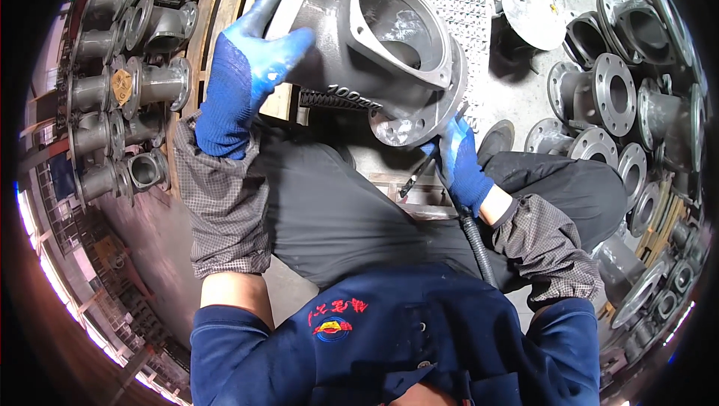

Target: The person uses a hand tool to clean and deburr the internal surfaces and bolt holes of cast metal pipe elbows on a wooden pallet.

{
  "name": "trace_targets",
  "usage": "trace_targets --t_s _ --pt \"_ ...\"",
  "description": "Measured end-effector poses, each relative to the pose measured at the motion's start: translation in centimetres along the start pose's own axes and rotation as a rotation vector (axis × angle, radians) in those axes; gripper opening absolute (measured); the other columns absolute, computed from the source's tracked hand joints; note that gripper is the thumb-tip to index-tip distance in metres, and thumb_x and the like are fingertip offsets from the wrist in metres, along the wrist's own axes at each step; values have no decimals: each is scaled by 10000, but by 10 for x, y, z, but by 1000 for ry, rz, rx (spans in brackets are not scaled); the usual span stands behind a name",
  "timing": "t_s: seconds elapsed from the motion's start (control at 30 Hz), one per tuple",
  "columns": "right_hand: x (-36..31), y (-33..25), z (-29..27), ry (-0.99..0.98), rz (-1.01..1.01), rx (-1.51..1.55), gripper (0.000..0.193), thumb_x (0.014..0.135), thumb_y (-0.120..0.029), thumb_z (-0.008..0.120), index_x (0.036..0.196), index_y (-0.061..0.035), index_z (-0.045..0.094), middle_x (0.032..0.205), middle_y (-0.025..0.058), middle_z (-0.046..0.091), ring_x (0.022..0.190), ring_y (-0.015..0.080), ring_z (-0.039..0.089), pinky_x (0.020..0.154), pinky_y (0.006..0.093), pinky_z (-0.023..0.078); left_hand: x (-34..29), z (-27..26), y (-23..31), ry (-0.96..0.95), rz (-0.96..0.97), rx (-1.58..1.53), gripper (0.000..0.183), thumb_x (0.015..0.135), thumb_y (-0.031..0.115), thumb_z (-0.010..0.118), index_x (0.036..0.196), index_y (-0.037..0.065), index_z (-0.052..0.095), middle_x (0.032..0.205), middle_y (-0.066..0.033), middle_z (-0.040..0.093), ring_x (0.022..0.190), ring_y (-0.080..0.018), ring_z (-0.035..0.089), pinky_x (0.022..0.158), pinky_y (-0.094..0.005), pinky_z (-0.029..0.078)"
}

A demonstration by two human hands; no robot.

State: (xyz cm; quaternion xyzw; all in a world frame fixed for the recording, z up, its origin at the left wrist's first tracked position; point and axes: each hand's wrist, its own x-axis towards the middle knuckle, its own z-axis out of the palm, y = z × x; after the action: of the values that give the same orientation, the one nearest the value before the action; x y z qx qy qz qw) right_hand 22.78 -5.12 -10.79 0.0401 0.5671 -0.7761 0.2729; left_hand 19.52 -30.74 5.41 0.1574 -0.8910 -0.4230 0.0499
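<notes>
A grey cast-metal valve body [322, 50] with a square-flanged opening and round end flanges lies tilted over a perforated metal bench in front of me. My left hand [258, 50], in a blue glove, grips its left end flange, with the thumb stretched along the body. By the lower right flange, my right hand [460, 155], also gloved in blue, is closed around a slim hand tool fed by a grey corrugated hose [476, 247]. The glove and flange hide most of this tool. A black lever-like piece [410, 183] sticks out below the hand.
The perforated metal bench top [468, 1] extends behind the casting. Beside it stands a round pale disc [533, 15]. Similar flanged castings [618, 95] crowd the right side, and more castings [93, 91] are stacked at left by a wooden pallet [217, 1]. My legs straddle the work.
</notes>
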Motion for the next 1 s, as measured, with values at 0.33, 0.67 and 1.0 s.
trace_targets --t_s 0.33,0.67,1.0 --pt "17 -37 16 49 99 -32 333 967 -310 431 1207 -96 520 1032 17 581 915 121 530 769 270 433 5 -19 -18 -60 -24 -253 503 796 103 602 1285 29 507 861 -20 595 647 -51 518 580 -176 430" --pt "42 -24 22 114 -60 -12 369 979 -287 427 1193 -5 530 1018 84 607 943 134 536 859 269 427 -1 -27 -24 -4 -254 -315 354 795 143 607 1115 -6 591 816 3 578 705 -76 518 661 -206 413" --pt "35 -40 32 163 -109 -130 340 978 -254 441 1191 -2 525 1051 91 599 974 139 531 891 278 410 -9 -25 -34 45 -224 -386 282 819 160 614 1050 -3 619 877 -61 633 785 -131 609 704 -253 480"
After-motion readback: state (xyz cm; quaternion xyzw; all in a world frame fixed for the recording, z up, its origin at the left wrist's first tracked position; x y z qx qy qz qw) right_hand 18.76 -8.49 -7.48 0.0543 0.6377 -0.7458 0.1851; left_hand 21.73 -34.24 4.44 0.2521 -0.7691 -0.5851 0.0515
